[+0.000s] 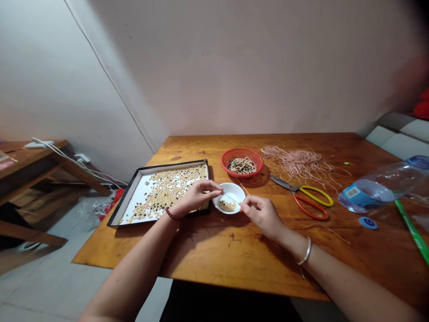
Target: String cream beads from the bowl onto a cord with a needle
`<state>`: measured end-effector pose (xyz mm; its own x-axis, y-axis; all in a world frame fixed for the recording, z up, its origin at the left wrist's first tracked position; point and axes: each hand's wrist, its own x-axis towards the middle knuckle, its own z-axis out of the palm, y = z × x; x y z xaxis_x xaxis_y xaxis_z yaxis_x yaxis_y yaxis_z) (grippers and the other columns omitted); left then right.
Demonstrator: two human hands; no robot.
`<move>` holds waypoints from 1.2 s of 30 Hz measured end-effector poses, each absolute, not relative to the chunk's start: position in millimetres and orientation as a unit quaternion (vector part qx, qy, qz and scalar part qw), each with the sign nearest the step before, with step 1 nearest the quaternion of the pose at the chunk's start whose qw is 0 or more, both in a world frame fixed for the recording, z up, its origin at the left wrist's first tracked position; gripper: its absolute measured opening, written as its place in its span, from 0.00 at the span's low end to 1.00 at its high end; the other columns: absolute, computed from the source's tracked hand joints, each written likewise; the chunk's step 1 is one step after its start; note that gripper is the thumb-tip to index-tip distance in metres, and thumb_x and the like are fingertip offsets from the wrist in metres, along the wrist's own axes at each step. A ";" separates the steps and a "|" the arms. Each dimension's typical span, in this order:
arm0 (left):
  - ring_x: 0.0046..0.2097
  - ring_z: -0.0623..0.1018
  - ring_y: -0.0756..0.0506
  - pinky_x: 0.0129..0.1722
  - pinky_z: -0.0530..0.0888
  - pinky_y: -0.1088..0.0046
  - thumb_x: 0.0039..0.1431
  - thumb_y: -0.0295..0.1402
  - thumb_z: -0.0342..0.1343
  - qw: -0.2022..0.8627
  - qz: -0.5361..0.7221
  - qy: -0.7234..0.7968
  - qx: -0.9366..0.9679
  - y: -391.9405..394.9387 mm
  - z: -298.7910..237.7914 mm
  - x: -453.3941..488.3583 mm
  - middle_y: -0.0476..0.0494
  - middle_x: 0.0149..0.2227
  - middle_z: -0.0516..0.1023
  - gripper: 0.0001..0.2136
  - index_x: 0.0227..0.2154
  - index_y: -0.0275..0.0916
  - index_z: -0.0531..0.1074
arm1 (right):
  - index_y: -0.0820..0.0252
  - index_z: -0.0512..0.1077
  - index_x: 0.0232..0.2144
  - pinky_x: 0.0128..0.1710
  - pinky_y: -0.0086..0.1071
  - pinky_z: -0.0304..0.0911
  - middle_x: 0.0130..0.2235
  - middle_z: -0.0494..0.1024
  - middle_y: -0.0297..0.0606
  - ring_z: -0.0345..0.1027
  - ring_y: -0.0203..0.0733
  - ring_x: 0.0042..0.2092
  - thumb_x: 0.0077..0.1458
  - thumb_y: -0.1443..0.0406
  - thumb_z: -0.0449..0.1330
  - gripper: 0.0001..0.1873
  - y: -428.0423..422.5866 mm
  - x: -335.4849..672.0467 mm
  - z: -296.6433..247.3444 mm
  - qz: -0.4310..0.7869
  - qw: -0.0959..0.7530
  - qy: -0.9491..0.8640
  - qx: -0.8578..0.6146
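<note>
Above the left rim of a small white bowl (240,193), my left hand (196,197) pinches what looks like a tiny dark bead at its fingertips. My right hand (263,214) is closed in a pinch at the bowl's right side, on a thin needle (232,198) that reaches across to the left fingertips. A short pale cord (246,189) sticks up by the right fingers. Tan beads (228,206) with a few green and dark ones lie in the bowl. Left of it, a black-edged tray (140,184) holds many loose tan and dark beads.
Behind the bowl stands a red basket (225,156) of strung beads. A pile of pink cord (295,161), scissors (296,192) with red and yellow handles, a clear bottle (372,192), a blue disc (368,222) and a green strip (412,232) lie to the right. The wall borders the table's back.
</note>
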<state>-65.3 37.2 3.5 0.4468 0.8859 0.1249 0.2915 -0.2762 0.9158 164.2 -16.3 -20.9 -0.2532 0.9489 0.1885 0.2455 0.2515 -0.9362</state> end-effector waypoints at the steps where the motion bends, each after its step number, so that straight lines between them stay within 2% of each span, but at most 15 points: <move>1: 0.36 0.77 0.48 0.38 0.75 0.72 0.52 0.41 0.62 0.438 0.334 0.407 0.728 37.3 3.6 -65.2 0.41 0.35 0.80 0.13 0.33 0.34 0.77 | 0.61 0.67 0.22 0.22 0.29 0.41 0.19 0.55 0.28 0.45 0.31 0.22 0.55 0.55 0.56 0.17 -16.4 164.3 -21.1 0.421 0.419 -0.670 -0.444; 9: 0.35 0.76 0.49 0.37 0.74 0.73 0.53 0.42 0.61 0.409 0.320 0.415 0.747 36.7 4.8 -65.4 0.41 0.34 0.79 0.14 0.32 0.35 0.77 | 0.61 0.68 0.22 0.23 0.29 0.43 0.19 0.57 0.29 0.46 0.32 0.22 0.55 0.54 0.56 0.18 -17.4 164.6 -21.4 0.431 0.424 -0.666 -0.437; 22: 0.36 0.77 0.48 0.38 0.73 0.73 0.54 0.42 0.60 0.435 0.293 0.405 0.749 33.0 7.8 -65.3 0.40 0.36 0.79 0.13 0.34 0.35 0.77 | 0.60 0.67 0.21 0.22 0.29 0.41 0.18 0.54 0.27 0.44 0.32 0.21 0.55 0.54 0.56 0.18 -16.7 163.0 -22.7 0.424 0.412 -0.673 -0.445; 26: 0.39 0.78 0.46 0.38 0.73 0.72 0.57 0.43 0.57 0.446 0.273 0.383 0.762 32.3 10.6 -65.8 0.38 0.39 0.80 0.16 0.39 0.36 0.77 | 0.61 0.72 0.24 0.24 0.29 0.46 0.19 0.61 0.30 0.51 0.34 0.23 0.56 0.54 0.56 0.18 -15.6 162.3 -27.0 0.419 0.407 -0.679 -0.445; 28: 0.41 0.78 0.45 0.40 0.73 0.71 0.62 0.43 0.51 0.391 0.290 0.413 0.770 33.9 12.9 -69.6 0.38 0.41 0.80 0.17 0.42 0.37 0.76 | 0.61 0.74 0.26 0.26 0.29 0.51 0.23 0.68 0.33 0.57 0.36 0.25 0.57 0.54 0.56 0.18 -15.0 161.8 -27.3 0.431 0.413 -0.672 -0.437; 31: 0.42 0.77 0.43 0.41 0.72 0.68 0.65 0.40 0.47 0.161 0.297 0.561 0.756 38.2 15.2 -83.3 0.39 0.42 0.80 0.15 0.44 0.39 0.74 | 0.61 0.75 0.27 0.29 0.29 0.56 0.26 0.73 0.37 0.63 0.38 0.29 0.56 0.53 0.57 0.18 -14.2 161.5 -24.6 0.460 0.443 -0.646 -0.417; 33: 0.44 0.76 0.40 0.39 0.71 0.66 0.64 0.37 0.47 -0.014 0.226 0.664 0.712 40.7 15.3 -95.0 0.39 0.42 0.80 0.13 0.44 0.41 0.74 | 0.61 0.75 0.27 0.27 0.29 0.56 0.25 0.72 0.37 0.62 0.37 0.28 0.54 0.51 0.59 0.18 -13.6 161.7 -22.8 0.489 0.472 -0.618 -0.395; 34: 0.44 0.76 0.38 0.38 0.70 0.66 0.63 0.36 0.47 -0.063 0.176 0.692 0.697 41.5 14.8 -100.3 0.39 0.41 0.80 0.13 0.43 0.42 0.74 | 0.61 0.74 0.27 0.25 0.29 0.54 0.23 0.70 0.35 0.60 0.36 0.26 0.53 0.51 0.59 0.19 -13.2 161.9 -22.4 0.510 0.483 -0.598 -0.385; 36: 0.42 0.76 0.38 0.35 0.69 0.67 0.62 0.34 0.48 -0.092 0.102 0.711 0.690 42.3 13.1 -107.7 0.40 0.38 0.80 0.11 0.38 0.42 0.76 | 0.60 0.73 0.28 0.21 0.28 0.49 0.18 0.62 0.29 0.53 0.32 0.20 0.52 0.49 0.60 0.19 -12.1 162.3 -22.9 0.559 0.492 -0.553 -0.375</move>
<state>-107.7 42.3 13.1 -0.0317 0.9620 0.2713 0.9994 0.0277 0.0188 162.3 -12.1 -22.9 -0.2355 0.9639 0.1245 -0.1358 0.0942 -0.9863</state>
